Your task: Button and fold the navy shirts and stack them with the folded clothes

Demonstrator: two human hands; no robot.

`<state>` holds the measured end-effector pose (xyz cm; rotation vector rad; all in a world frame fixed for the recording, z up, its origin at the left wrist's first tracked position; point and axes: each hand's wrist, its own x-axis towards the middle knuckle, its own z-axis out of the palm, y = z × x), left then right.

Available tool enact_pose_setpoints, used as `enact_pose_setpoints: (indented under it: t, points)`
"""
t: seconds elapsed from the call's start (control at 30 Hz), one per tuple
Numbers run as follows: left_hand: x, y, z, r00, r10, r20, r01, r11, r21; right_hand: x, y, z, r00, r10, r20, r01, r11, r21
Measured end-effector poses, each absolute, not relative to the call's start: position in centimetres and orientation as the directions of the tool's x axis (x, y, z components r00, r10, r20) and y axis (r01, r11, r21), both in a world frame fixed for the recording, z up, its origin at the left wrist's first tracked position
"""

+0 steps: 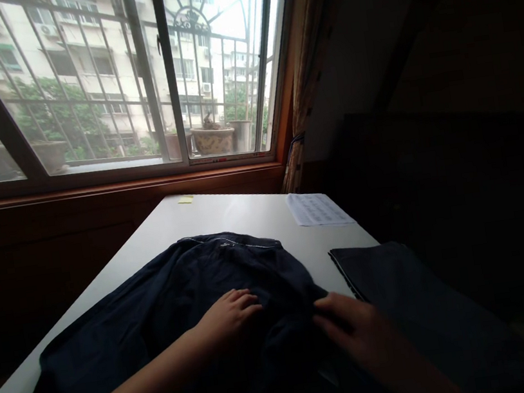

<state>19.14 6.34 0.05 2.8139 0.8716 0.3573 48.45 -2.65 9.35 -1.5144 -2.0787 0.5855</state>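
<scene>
A dark navy shirt is spread over the white table, with its collar end and a thin pale trim line toward the window. My left hand lies palm down on the middle of the shirt, fingers stretched forward and slightly bent. At the shirt's right side, my right hand pinches a fold of the fabric between thumb and fingers. Dim light hides much of the lower cloth. Just right of that hand lies another piece of dark folded cloth, its kind unclear.
The white table reaches toward a barred window. Printed sheets of paper lie near its far right corner, and a yellow sticky note near the far left one. A patterned curtain hangs beside the window.
</scene>
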Motion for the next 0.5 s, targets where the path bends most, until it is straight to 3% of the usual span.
enact_pose_setpoints:
  t: [0.1,0.2,0.33,0.5]
  points:
    - [21.8,9.0,-1.4,0.802,0.590,0.093,0.571,-0.803,0.170,44.3,-4.6,8.9,-0.624,0.777,-0.081,0.611,0.421,-0.671]
    - [23.3,11.0,-2.1,0.772,0.629,0.095,0.611,-0.775,0.164,42.9,-5.3,8.2,-0.751,0.614,-0.242,0.563,0.404,-0.721]
    - [23.5,13.2,-1.7,0.702,0.700,0.131,0.676,-0.712,0.190,44.8,-5.4,8.5,-0.598,0.752,-0.278,0.660,0.264,-0.704]
    - [24.0,14.8,0.2,0.507,0.840,0.193,0.799,-0.542,0.261,49.4,-6.5,8.7,-0.338,0.863,-0.376,0.811,0.065,-0.581]
